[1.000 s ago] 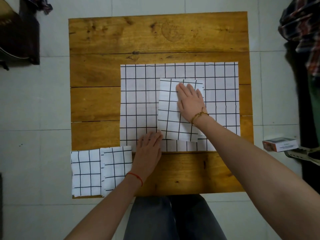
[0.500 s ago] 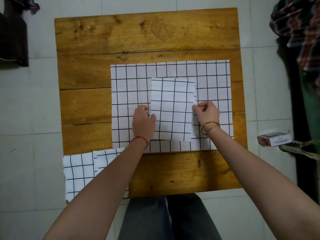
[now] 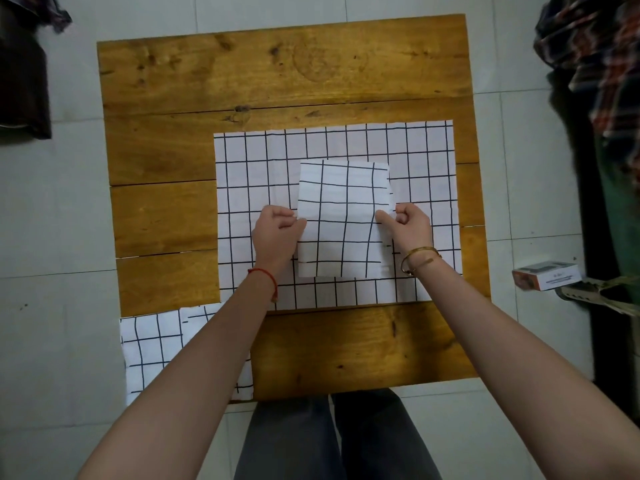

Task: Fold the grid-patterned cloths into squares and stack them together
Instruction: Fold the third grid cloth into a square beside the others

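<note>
Two hands work at the centre of a wooden table (image 3: 277, 74), each pinching one side edge of a folded grid cloth (image 3: 343, 216). L hand (image 3: 277, 233) has fingers curled, thumb and forefinger nipping the cloth's 9 o'clock edge about halfway along; a red string sits on that wrist. R hand (image 3: 408, 226) is likewise curled, pinching the 3 o'clock edge at roughly the same height, w/ a gold bangle on the wrist. That folded cloth is a tall rectangle, long side running 12 to 6 o'clock, lines slightly skewed.

It lies on top of a bigger grid cloth (image 3: 263, 174) spread flat, which covers the table's middle and 3 o'clock part, its right edge near the table's right edge. At 7 o'clock on the table, a stack of folded grid cloths (image 3: 152, 348) rests on the corner, overhanging the table's edge, partly hidden by the L forearm.

Off the table at 3 o'clock, a small box (image 3: 545, 278) lies on the tiled floor (image 3: 52, 202). Plaid fabric (image 3: 595, 46) hangs at 1–2 o'clock.
</note>
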The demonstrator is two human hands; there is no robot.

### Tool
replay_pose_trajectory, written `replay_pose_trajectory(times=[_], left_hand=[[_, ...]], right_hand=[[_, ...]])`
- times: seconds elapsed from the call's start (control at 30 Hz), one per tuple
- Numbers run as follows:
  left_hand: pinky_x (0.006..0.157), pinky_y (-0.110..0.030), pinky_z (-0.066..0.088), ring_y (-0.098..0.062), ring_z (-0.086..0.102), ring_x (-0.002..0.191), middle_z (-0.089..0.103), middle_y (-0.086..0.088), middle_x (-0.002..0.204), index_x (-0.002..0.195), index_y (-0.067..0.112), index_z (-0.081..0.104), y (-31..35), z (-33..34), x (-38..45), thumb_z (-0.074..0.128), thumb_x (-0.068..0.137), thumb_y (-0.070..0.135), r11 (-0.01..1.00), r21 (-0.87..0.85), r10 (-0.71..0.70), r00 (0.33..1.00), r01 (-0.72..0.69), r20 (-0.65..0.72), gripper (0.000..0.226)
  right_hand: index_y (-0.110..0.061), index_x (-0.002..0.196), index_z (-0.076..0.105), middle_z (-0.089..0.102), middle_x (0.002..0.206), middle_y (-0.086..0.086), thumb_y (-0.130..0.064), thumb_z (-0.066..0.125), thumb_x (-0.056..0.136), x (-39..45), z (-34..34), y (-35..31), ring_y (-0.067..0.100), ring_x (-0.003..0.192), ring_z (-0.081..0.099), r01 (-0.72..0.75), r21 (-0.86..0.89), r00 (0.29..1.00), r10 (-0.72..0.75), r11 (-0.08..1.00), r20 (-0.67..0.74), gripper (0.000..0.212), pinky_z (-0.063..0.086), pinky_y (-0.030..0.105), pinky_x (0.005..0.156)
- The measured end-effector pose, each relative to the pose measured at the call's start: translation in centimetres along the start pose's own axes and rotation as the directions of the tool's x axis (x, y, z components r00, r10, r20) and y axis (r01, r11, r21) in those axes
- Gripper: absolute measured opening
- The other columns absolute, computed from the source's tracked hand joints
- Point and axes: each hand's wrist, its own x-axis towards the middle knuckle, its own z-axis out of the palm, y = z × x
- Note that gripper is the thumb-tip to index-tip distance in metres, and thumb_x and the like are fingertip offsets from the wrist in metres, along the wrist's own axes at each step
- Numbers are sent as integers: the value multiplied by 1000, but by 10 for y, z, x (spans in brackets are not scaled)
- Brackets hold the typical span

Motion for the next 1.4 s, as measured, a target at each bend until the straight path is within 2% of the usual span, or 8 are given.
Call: replay_pose_trajectory(times=[0.13, 0.27, 0.5, 0.6, 0.77, 0.83, 1.1, 1.4], left_hand=[[85, -22, 53, -10, 67, 94, 72, 6, 86, 119, 22, 61, 6, -12, -4, 72, 80, 18, 996, -20, 86, 993, -85, 75, 40], [91, -15, 50, 1, 61, 82, 63, 17, 72, 119, 21, 67, 14, -21, -11, 68, 84, 10, 980, 58, 185, 977, -192, 101, 36], [68, -11, 50, -1, 61, 77, 66, 6, 83, 94, 21, 74, 34, -45, -31, 74, 79, 11, 956, 145, 237, 964, -254, 121, 18], [69, -13, 52, 0, 59, 71, 63, 5, 80, 94, 16, 74, 47, -57, -39, 77, 78, 9, 967, 67, 231, 957, -245, 175, 18], [76, -20, 54, -14, 60, 83, 66, -12, 89, 94, 11, 72, 59, -62, -39, 75, 81, 14, 988, -32, 152, 952, -149, 267, 14], [79, -24, 55, -14, 62, 88, 70, -11, 97, 95, 10, 71, 57, -55, -31, 73, 82, 18, 992, -17, 127, 963, -127, 239, 15], [88, -17, 44, -10, 54, 104, 59, 3, 115, 123, 14, 56, 14, -10, 3, 68, 86, 16, 950, 237, 168, 971, -205, 169, 39], [114, -29, 30, -21, 37, 135, 41, -7, 145, 143, 8, 38, -21, -1, -12, 56, 88, 3, 726, 479, 387, 869, -494, 309, 58]], right_hand=[[-15, 113, 49, 33, 65, -8, -18, 72, 81, -6, -5, -3, 7, 58, 34, 81, 87, 996, -83, 993, 14, 40, 41, 17, 69], [-24, 114, 53, 43, 74, -13, -17, 71, 81, -16, -12, -11, 12, 62, 37, 293, -56, 955, -289, 955, 62, 38, 41, 24, 62], [-18, 95, 67, 63, 92, -5, -23, 67, 85, -27, -27, -23, 11, 86, 54, 478, -246, 876, -439, 843, 198, 11, 48, 31, 78], [-20, 86, 66, 57, 86, -7, -21, 68, 85, -29, -38, -31, 2, 80, 51, 430, -130, 875, -376, 893, 306, 2, 40, 14, 72], [4, 76, 62, 51, 76, 8, -24, 64, 88, -23, -48, -41, 17, 71, 46, 226, 51, 837, -221, 973, 501, 31, 39, 26, 67], [-11, 67, 60, 39, 62, 3, -29, 62, 89, -19, -44, -42, 15, 56, 34, 87, 79, 837, -116, 993, 534, 29, 27, 26, 54], [-9, 111, 55, 54, 91, 2, -28, 60, 88, 10, -3, -23, 19, 86, 52, 186, -314, 979, -150, 931, 135, 30, 45, 29, 78], [-11, 125, 51, 52, 128, 6, -17, 48, 85, -9, 32, -18, 28, 118, 44, 618, -651, 757, -557, 441, 342, 41, 39, 36, 97]])
